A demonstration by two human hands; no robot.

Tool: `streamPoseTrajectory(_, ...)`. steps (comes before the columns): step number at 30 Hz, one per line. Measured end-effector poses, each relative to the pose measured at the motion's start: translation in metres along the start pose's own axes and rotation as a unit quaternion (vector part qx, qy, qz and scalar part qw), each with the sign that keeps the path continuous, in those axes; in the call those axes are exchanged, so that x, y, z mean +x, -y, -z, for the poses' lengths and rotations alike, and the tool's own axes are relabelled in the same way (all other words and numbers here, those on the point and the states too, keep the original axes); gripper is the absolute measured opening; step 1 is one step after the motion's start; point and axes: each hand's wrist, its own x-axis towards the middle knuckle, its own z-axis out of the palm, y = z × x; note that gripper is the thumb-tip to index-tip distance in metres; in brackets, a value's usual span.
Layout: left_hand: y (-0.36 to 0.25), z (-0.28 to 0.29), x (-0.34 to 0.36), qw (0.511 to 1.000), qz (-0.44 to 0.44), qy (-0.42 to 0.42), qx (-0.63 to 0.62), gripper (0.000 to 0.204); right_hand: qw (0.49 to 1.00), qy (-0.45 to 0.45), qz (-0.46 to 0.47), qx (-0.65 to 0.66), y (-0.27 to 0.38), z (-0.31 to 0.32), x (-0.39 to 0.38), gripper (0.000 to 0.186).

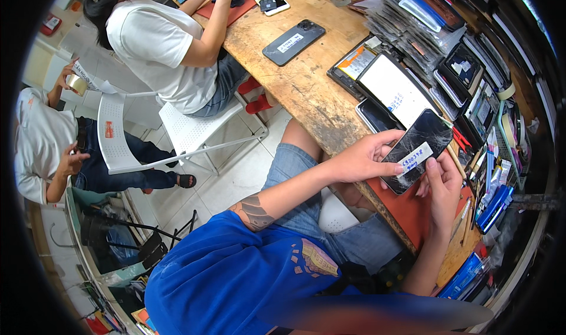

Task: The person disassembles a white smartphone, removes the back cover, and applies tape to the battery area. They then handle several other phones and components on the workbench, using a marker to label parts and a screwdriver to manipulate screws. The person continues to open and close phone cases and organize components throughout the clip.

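Note:
A black smartphone (429, 133) with a cracked screen is held up over the table's near edge. A white handwritten label (416, 158) is stuck across its lower part. My left hand (370, 157) grips the phone from its left side, thumb lying at the label's end. On the lower right edge, my right hand (443, 185) closes on the phone, its thumb by the label. Below lies a reddish-brown mat (407, 214). Just beyond the phone sits a white notepad (392, 87) with handwriting, next to an opened device (354, 64).
The wooden table (330, 108) carries another dark phone (293, 43) and a white phone (270, 1). Stacked parts in plastic sleeves (407, 31) and several tools crowd the right side. A person in white (159, 46) sits at the far left; another (50, 134) stands behind a white chair (121, 137).

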Motion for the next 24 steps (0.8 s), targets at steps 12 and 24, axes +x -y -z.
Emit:
streamPoseTrajectory(12, -0.011, -0.004, -0.003, 0.996, -0.007, -0.069, -0.063, 0.057, 0.999, 0.034, -0.003, 0.022, -0.003, 0.015, 0.006, 0.035)
streamPoseTrajectory(24, -0.009, -0.011, 0.007, 0.986, -0.091, -0.130, -0.052, 0.057, 0.986, 0.065, 0.108, -0.113, 0.006, -0.001, -0.008, 0.035)
